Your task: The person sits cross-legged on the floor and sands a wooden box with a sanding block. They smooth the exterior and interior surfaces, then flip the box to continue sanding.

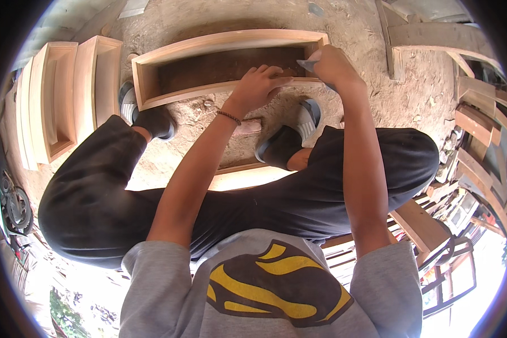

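A long open wooden drawer box (186,95) lies on the dirt ground before me, its dark bottom panel (228,65) showing inside. My right hand (336,67) is at the box's right end, closed on a thin grey sheet, perhaps sandpaper, whose pointed corner sticks out over the inside. My left hand (260,86), with a beaded bracelet on the wrist, is at the near long wall, its fingers spread near the top edge. Whether it presses on the wood cannot be told. Nothing shows in its fingers.
Several similar wooden boxes (86,84) stand at the left. A wooden frame (441,36) is at the upper right, with stacked wood pieces (477,122) below it. My sandalled feet (306,122) are near the box, a small wood block (248,127) between them. A motorcycle wheel (19,209) shows far left.
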`<act>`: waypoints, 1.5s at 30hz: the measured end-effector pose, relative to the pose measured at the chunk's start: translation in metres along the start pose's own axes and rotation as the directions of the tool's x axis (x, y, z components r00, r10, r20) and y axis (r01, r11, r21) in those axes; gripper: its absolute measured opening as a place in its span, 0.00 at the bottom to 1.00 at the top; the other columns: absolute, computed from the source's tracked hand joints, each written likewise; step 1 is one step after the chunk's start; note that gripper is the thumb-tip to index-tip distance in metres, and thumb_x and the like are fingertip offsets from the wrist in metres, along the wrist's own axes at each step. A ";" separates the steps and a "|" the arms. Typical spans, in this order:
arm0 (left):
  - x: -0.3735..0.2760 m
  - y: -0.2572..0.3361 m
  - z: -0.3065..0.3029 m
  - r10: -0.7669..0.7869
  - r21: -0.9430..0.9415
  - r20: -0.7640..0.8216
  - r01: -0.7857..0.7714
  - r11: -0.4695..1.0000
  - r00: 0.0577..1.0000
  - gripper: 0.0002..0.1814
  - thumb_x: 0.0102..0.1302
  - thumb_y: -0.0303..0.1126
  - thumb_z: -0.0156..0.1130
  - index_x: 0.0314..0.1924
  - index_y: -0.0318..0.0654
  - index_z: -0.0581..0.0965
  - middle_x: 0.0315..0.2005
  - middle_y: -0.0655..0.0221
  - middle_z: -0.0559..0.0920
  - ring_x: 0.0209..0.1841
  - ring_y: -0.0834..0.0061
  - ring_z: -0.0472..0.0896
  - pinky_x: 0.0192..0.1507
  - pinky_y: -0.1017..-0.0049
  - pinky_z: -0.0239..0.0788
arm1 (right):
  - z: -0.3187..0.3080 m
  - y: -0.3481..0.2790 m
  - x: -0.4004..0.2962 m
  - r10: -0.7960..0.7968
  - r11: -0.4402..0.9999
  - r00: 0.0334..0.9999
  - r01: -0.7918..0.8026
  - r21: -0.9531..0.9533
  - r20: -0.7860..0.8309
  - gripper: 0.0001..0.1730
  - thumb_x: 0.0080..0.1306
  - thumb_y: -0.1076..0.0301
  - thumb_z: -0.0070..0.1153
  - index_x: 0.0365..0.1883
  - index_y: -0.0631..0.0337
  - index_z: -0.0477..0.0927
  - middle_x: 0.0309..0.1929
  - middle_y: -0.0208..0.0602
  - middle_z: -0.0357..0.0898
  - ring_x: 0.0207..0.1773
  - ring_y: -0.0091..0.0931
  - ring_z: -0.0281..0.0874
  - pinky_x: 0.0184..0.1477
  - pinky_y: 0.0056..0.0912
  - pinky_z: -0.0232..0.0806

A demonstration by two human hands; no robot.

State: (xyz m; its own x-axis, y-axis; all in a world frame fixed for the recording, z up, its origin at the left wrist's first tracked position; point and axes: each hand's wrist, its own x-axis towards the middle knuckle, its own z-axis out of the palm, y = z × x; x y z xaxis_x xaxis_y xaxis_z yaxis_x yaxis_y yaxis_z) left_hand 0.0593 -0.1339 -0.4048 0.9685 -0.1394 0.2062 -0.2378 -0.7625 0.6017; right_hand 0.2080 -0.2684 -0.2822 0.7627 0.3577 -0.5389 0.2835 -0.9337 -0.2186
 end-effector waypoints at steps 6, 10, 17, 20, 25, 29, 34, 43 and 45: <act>-0.018 -0.015 -0.020 -0.076 0.116 0.036 0.071 0.991 0.996 0.19 0.63 0.44 0.63 0.54 0.55 0.80 0.52 0.69 0.78 0.53 0.66 0.76 0.54 0.63 0.69 | 0.001 -0.003 -0.008 -0.160 0.939 0.938 0.241 0.246 -0.307 0.23 0.59 0.74 0.47 0.53 0.57 0.81 0.30 0.49 0.82 0.34 0.36 0.82 0.38 0.38 0.71; -0.035 -0.016 -0.032 -0.120 0.207 0.049 0.107 0.972 0.992 0.19 0.63 0.44 0.62 0.54 0.52 0.79 0.55 0.69 0.78 0.54 0.66 0.75 0.55 0.63 0.67 | 0.046 -0.029 -0.022 -0.410 0.888 0.818 0.458 0.027 -0.404 0.29 0.61 0.75 0.44 0.63 0.54 0.72 0.42 0.56 0.82 0.48 0.46 0.81 0.51 0.46 0.71; -0.087 -0.027 -0.052 -0.246 0.412 -0.067 0.252 0.876 0.967 0.21 0.66 0.45 0.59 0.58 0.51 0.77 0.57 0.69 0.77 0.58 0.66 0.74 0.59 0.61 0.62 | 0.083 -0.084 -0.049 -0.375 0.927 0.922 0.373 -0.036 -0.095 0.24 0.63 0.74 0.45 0.59 0.59 0.72 0.51 0.52 0.79 0.53 0.45 0.77 0.55 0.48 0.69; -0.115 -0.036 -0.075 -0.362 0.472 -0.107 0.368 0.801 0.926 0.22 0.66 0.46 0.58 0.58 0.50 0.77 0.59 0.69 0.77 0.62 0.66 0.71 0.64 0.57 0.55 | 0.086 -0.076 -0.050 -0.395 0.918 0.917 0.391 -0.067 -0.054 0.19 0.62 0.71 0.49 0.53 0.63 0.73 0.51 0.48 0.79 0.55 0.43 0.77 0.55 0.51 0.68; -0.175 -0.070 -0.114 -0.476 0.527 -0.252 0.532 0.663 0.843 0.20 0.65 0.48 0.59 0.54 0.52 0.80 0.58 0.66 0.77 0.62 0.68 0.71 0.65 0.51 0.51 | 0.120 -0.061 -0.045 -0.349 0.926 0.937 0.343 -0.159 -0.013 0.26 0.64 0.69 0.47 0.62 0.61 0.68 0.64 0.48 0.68 0.68 0.45 0.63 0.64 0.61 0.57; -0.192 -0.074 -0.119 -0.443 0.596 -0.318 0.540 0.594 0.838 0.18 0.64 0.48 0.60 0.49 0.52 0.82 0.57 0.67 0.78 0.62 0.71 0.71 0.66 0.50 0.49 | 0.157 -0.052 -0.052 -0.394 0.882 0.904 0.321 -0.345 -0.165 0.32 0.64 0.68 0.48 0.68 0.59 0.63 0.68 0.47 0.63 0.72 0.45 0.56 0.68 0.64 0.48; -0.190 -0.072 -0.116 -0.406 0.605 -0.309 0.508 0.613 0.860 0.12 0.64 0.43 0.60 0.44 0.52 0.84 0.55 0.72 0.80 0.61 0.71 0.72 0.66 0.50 0.50 | 0.159 -0.050 -0.049 -0.400 0.879 0.899 0.323 -0.350 -0.176 0.32 0.65 0.68 0.48 0.68 0.60 0.62 0.68 0.46 0.63 0.72 0.44 0.56 0.68 0.63 0.47; -0.182 -0.030 -0.086 -0.468 0.609 -0.355 0.580 0.541 0.809 0.16 0.64 0.39 0.56 0.49 0.42 0.81 0.56 0.68 0.78 0.62 0.66 0.70 0.65 0.52 0.52 | 0.159 -0.056 -0.041 -0.361 0.892 0.921 0.296 -0.341 -0.144 0.32 0.64 0.69 0.49 0.68 0.61 0.62 0.70 0.48 0.60 0.74 0.44 0.53 0.68 0.63 0.46; -0.179 -0.023 -0.087 -0.489 0.582 -0.348 0.593 0.556 0.800 0.16 0.65 0.39 0.55 0.48 0.42 0.82 0.57 0.66 0.78 0.64 0.65 0.68 0.67 0.50 0.51 | 0.162 -0.053 -0.043 -0.358 0.907 0.914 0.293 -0.302 -0.191 0.33 0.64 0.69 0.49 0.69 0.60 0.61 0.72 0.51 0.55 0.75 0.46 0.48 0.69 0.67 0.42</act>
State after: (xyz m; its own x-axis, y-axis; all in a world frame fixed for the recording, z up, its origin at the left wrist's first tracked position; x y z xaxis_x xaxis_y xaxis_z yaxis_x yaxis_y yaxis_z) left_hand -0.1147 -0.0361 -0.3884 0.8655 0.4813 0.1386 0.4851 -0.8744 0.0075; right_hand 0.0660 -0.2324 -0.3792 0.7062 0.6588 -0.2592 0.6560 -0.7467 -0.1106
